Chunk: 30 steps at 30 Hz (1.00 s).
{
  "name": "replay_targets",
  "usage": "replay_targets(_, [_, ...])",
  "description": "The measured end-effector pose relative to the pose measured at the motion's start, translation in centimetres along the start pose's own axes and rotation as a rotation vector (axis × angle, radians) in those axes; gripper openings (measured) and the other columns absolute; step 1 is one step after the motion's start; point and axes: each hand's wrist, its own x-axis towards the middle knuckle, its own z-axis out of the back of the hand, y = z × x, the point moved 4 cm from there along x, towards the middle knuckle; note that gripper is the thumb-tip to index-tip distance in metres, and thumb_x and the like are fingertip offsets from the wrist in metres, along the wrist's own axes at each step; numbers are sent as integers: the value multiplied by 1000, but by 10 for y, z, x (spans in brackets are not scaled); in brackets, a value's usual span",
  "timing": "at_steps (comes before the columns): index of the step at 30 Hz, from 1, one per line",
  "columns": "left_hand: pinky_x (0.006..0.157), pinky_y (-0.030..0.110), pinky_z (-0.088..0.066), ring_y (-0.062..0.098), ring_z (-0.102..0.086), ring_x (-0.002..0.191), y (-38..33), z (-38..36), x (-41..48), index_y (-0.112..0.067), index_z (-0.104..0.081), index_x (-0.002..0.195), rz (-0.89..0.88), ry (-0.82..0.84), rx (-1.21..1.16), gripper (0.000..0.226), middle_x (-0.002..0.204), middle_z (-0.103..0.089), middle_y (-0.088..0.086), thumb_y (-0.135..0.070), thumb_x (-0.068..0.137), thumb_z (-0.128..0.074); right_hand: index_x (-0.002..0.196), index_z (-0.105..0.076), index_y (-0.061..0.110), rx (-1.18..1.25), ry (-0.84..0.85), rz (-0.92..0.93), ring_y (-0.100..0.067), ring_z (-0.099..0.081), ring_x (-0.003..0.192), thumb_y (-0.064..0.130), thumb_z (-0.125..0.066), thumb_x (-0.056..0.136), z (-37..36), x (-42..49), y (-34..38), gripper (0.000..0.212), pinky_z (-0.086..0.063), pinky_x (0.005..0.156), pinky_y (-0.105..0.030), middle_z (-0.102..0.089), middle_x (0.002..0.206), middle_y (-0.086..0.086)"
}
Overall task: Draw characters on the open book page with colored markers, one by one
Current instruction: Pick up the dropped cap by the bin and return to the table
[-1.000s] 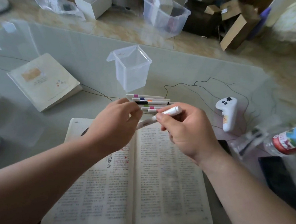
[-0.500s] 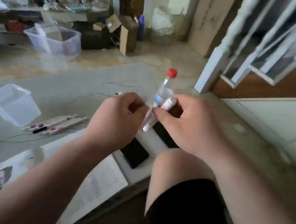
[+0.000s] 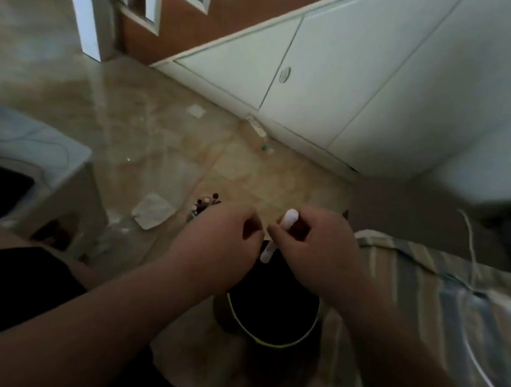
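One slip could lose the marker (image 3: 288, 219): the right grip (image 3: 320, 249) clasped it directly above a dark bin (image 3: 268, 343) on the floor, the left grip (image 3: 221, 240) curled beside its lower end (whether pinching it, I could not tell); the book was out of view.

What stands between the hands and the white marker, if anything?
Nothing visible. The right hand grips the white marker, and the left hand is curled close beside it, above a dark bin. The book page is out of view, so the way to it cannot be judged.
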Motion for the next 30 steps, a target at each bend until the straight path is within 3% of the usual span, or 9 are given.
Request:
replay_targets(2, [58, 25, -41, 5, -55, 65, 5, -10, -1, -29, -59, 73, 4, 37, 14, 14, 69, -59, -11, -29, 87, -61, 66, -58, 14, -57, -18, -40, -11, -53, 59, 31, -71, 83, -7, -7, -22, 27, -35, 52, -23, -55, 58, 4])
replay_targets(5, [59, 23, -44, 3, -57, 68, 14, -11, -5, -24, -65, 81, 26, 70, 35, 11, 73, -63, -10, -28, 90, -61, 63, -53, 14, -174, 14, -117, -19, -53, 58, 33, -69, 81, -21, -12, -50, 31, -36, 52, -32, -54, 58, 1])
replay_targets(7, [60, 21, -47, 3, -59, 70, 17, -5, -7, -24, -66, 81, 36, 72, 25, 11, 73, -64, -11, -28, 91, -61, 64, -49, 17, -223, 83, -185, -21, -55, 61, 37, -68, 82, -29, -13, -63, 32, -36, 51, -31, -54, 59, 3])
replay_targets(10, [67, 25, -50, 7, -62, 74, 19, 10, -7, -23, -68, 82, 73, 40, 2, 11, 78, -68, -8, -27, 90, -63, 91, -63, 28, -238, 169, -246, -18, -64, 76, 47, -68, 81, -36, -10, -62, 22, -48, 62, -30, -64, 75, 8])
replay_targets(13, [62, 20, -47, 4, -61, 74, 21, 35, -10, -24, -69, 87, 121, 4, 7, 10, 81, -68, -8, -31, 91, -63, 106, -67, 28, -182, 142, -186, -17, -63, 82, 53, -69, 80, -41, 3, -34, 36, -48, 70, -31, -64, 81, 7])
replay_targets(20, [59, 6, -44, -5, -60, 71, 57, 169, -73, -28, -70, 82, 218, -313, 55, 7, 67, -65, -14, -34, 87, -69, 86, -68, 28, 140, 171, 99, -5, -52, 51, 47, -72, 81, -72, 43, 113, 20, -32, 49, -24, -56, 58, 7])
replay_targets(23, [58, 12, -45, 1, -61, 65, 95, 233, -142, -28, -70, 82, 352, -532, 118, 6, 65, -66, -12, -32, 85, -69, 82, -69, 22, 299, 261, 310, -9, -50, 44, 37, -74, 83, -93, 41, 209, 16, -30, 41, -19, -59, 55, -2])
replay_targets(25, [57, 20, -47, 4, -61, 61, 121, 268, -199, -28, -70, 81, 474, -647, 172, 7, 64, -67, -11, -33, 86, -68, 79, -69, 18, 382, 322, 454, -9, -46, 44, 33, -76, 82, -113, 32, 271, 17, -32, 43, -22, -61, 57, -7])
replay_targets(30, [65, 31, -55, 10, -66, 63, 172, 321, -342, -29, -68, 77, 727, -888, 179, 9, 68, -69, -12, -33, 85, -68, 73, -67, 19, 393, 524, 748, -8, -46, 43, 47, -71, 72, -190, -21, 412, 27, -38, 51, -24, -54, 47, 9])
